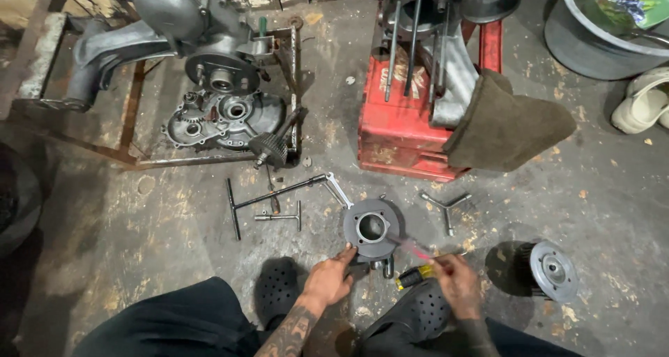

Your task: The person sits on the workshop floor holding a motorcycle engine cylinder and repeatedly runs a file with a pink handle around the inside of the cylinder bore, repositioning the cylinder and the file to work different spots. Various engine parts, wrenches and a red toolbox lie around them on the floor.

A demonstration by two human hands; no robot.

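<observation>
A grey metal engine cylinder [371,226] with a round bore stands on the concrete floor between my feet. My left hand [329,280] grips its lower near edge. My right hand [456,282] holds a thin red-handled tool [412,247], blurred by motion, with its tip pointing at the cylinder's right side. A yellow-and-black screwdriver [411,277] lies on the floor just left of my right hand.
A long T-handle wrench [275,194], a small T-wrench [280,217] and a Y-shaped socket wrench [446,206] lie around the cylinder. A finned round part [550,268] sits at right. Behind are a red box [397,130] with a cloth, and engine casings in a metal frame [223,113].
</observation>
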